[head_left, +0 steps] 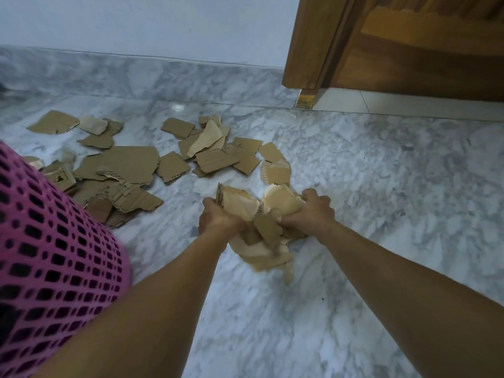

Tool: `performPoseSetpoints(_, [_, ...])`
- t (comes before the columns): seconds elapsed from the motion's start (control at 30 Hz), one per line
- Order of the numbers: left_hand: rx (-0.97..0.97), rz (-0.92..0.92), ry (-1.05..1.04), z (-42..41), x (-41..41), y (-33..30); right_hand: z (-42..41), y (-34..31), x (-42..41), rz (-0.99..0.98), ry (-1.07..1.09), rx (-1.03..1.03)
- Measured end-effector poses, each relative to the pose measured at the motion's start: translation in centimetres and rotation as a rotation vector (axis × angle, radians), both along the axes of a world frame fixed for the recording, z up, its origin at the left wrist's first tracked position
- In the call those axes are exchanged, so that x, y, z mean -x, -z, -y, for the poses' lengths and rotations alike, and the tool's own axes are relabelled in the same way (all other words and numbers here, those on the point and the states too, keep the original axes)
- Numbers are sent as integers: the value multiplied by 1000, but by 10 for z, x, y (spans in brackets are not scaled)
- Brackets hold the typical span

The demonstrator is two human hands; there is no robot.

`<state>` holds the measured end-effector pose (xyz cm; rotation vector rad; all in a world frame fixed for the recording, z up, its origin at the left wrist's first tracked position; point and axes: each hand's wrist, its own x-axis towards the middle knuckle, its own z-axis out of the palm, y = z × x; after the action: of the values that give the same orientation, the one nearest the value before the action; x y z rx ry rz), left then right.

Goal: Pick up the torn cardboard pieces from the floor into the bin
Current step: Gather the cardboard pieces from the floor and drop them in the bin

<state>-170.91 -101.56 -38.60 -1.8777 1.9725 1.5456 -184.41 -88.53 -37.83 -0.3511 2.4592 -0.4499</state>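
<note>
Left hand: your left hand [218, 218] is curled round the left side of a bundle of torn cardboard [266, 230].
Right hand: your right hand [309, 214] grips the bundle's right side.
Bundle: held over the marble floor [381, 186].
Loose pieces: the scattered cardboard pieces [131, 165] lie ahead to your left.
Bin: the pink mesh bin [54, 257] is at your left.

Floor [381, 186]: polished grey-white marble, smooth, glossy, with a light glint at the far side.
Skirting [163, 77]: same veined marble, slightly duller.
Wall [136, 23]: painted, matt, pale.
Door [422, 50]: varnished brown wood, satin sheen, visible grain.
Cardboard pieces [131, 162]: matt brown corrugated paperboard, ragged torn edges, fluting exposed; some faces peeled to paler, rougher paper.
Bin [41, 241]: pink plastic mesh, perforated, matt, at near left.
</note>
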Motion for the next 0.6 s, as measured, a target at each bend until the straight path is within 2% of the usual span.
performPoseSetpoints(0.13, [-51, -35, 19, -1, 8, -7, 3, 3, 7, 69, 61, -12])
performPoseSetpoints(0.3, [97, 87, 159, -3, 4, -3, 10, 2, 20, 43, 43, -91])
performPoseSetpoints(0.47, [143, 85, 86, 9, 3, 4, 24, -8, 33, 202, 77, 155])
performPoseSetpoints(0.6, [174, 97, 55, 33, -12, 1, 42, -18, 49, 149, 128, 270])
